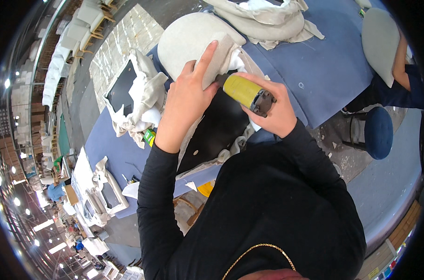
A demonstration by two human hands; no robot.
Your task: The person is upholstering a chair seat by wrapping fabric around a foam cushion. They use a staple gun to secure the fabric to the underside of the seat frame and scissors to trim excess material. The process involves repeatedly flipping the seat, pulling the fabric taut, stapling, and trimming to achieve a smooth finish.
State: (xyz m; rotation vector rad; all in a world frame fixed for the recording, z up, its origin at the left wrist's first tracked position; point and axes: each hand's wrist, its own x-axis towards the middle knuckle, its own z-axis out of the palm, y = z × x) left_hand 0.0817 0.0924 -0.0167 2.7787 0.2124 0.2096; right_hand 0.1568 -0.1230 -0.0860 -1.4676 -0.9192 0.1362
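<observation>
Left hand (186,95): laid flat on a flap of beige fabric (216,58), fingers extended and index finger pointing up along the fold; it presses the fabric down against the seat (188,39) rather than gripping it.

Right hand (272,109): closed around a yellow stapler (244,92), fingers wrapped round the barrel; the dark end cap of the tool faces the camera; its nose is directed at the fabric edge just beside the left fingertips, the contact point being hidden by the fabric.

Seat: a rounded beige upholstered panel lying on the blue table (314,65), its black underside (216,128) turned up beneath both hands; loose beige fabric trails along its lower edge.

Surroundings: a second panel with black backing and loose fabric (132,95) lies to the left on the same table; a heap of beige cloth (268,18) lies at the far edge; a small green object (149,136) sits near the left wrist; a blue stool (379,132) stands on the right, next to another person's arm (401,60) holding a beige cushion (380,42).
</observation>
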